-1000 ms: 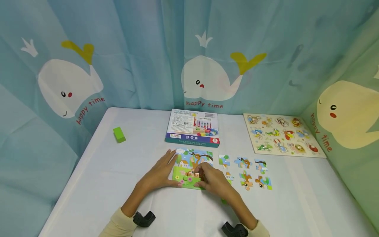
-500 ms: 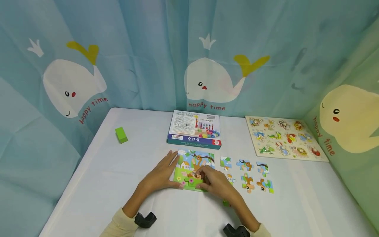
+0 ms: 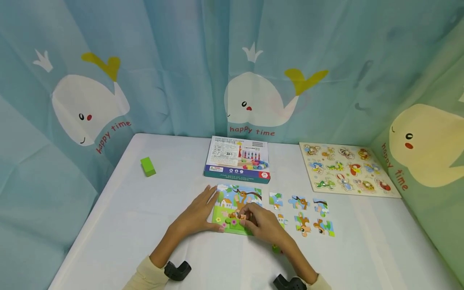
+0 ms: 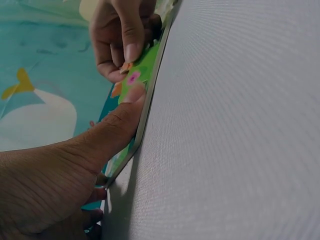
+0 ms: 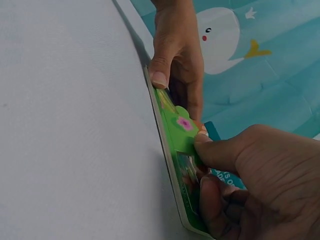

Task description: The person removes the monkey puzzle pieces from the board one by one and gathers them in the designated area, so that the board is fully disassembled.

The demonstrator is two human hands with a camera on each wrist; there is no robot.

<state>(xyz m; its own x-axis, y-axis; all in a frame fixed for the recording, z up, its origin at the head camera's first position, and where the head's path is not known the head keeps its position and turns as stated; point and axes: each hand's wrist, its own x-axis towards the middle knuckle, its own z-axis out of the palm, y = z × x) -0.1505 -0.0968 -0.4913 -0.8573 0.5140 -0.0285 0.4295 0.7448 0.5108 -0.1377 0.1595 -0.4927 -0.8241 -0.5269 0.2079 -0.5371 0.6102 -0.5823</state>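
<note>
A picture puzzle board lies in the middle of the table, showing a house, a tree and grass. My left hand rests along its left side with fairly straight fingers, the thumb on the lower left corner. Over the lower part of the board, my right hand pinches a green puzzle piece with a pink flower between thumb and curled fingers. That piece sits slightly raised above the board. In the right wrist view, part of the recessed picture shows beside it. My right hand hides the board's lower right in the head view.
Several loose puzzle pieces lie right of the board; a green one is partly hidden by my right forearm. Behind stands a flat bead-set box. An insect peg board lies far right, a green block far left.
My right thumb and the flower piece have shifted very slightly on the board. The left hand stays in place. The head view has moved a little.
</note>
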